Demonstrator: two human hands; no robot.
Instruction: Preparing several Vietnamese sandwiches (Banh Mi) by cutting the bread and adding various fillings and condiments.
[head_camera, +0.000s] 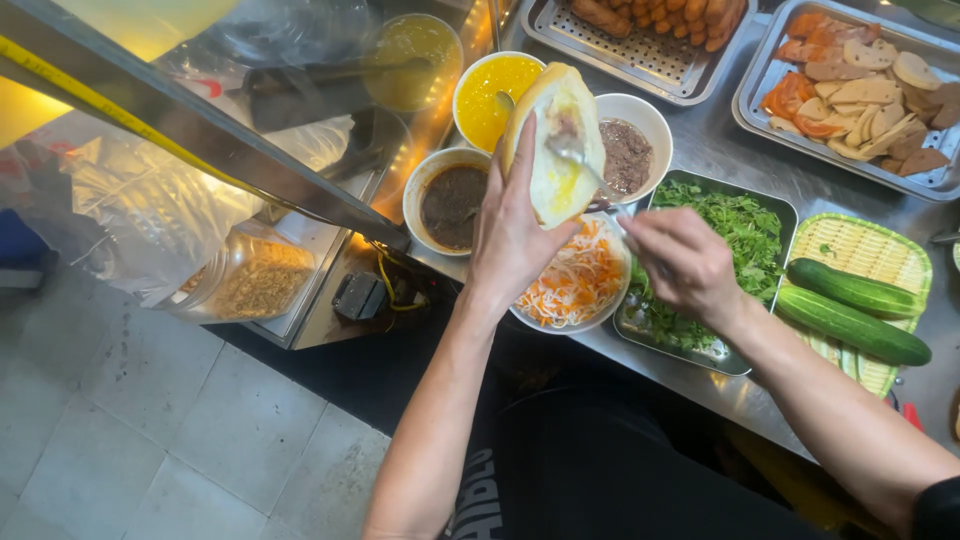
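My left hand (515, 235) holds a split bread roll (557, 140) open and upright over the bowls, its yellow-smeared inside facing me. My right hand (682, 262) grips a metal spoon (580, 160) whose bowl sits inside the roll on a brown filling. Just behind the roll stand a white bowl of brown minced paste (630, 152), a bowl of yellow sauce (492, 90) and a bowl of dark sauce (450, 200). Under my hands lies a bowl of shredded carrot and white radish (580, 285).
A steel tray of green herbs (745, 225) sits right of my hands, with two cucumbers (850, 305) on a woven basket. At the back, steel trays hold sliced meats (860, 90) and sausages (650, 20). A jar (250, 280) and glass case stand left, tiled floor below.
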